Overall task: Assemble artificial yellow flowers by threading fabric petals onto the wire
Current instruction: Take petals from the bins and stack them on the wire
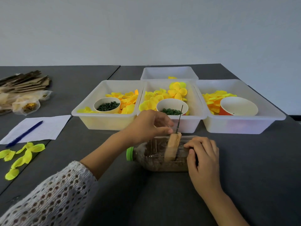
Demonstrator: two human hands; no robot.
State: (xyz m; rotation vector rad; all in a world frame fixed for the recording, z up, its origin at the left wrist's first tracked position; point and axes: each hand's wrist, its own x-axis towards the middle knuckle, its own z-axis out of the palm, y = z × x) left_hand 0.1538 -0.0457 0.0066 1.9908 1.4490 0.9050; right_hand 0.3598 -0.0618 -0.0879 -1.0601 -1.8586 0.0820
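Left grip (149, 124) raised, fingers pinched together; right grip (202, 154) curled, resting low

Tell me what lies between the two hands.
In the head view, a tan wooden block holding the upright thin wire stands between left hand and right hand.

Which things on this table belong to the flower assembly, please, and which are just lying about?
For the job: wire, pinched near its base by the left hand; bottle stand, steadied by the right hand; yellow petals; green beads.

Lying about: paper, pen, cardboard pile.
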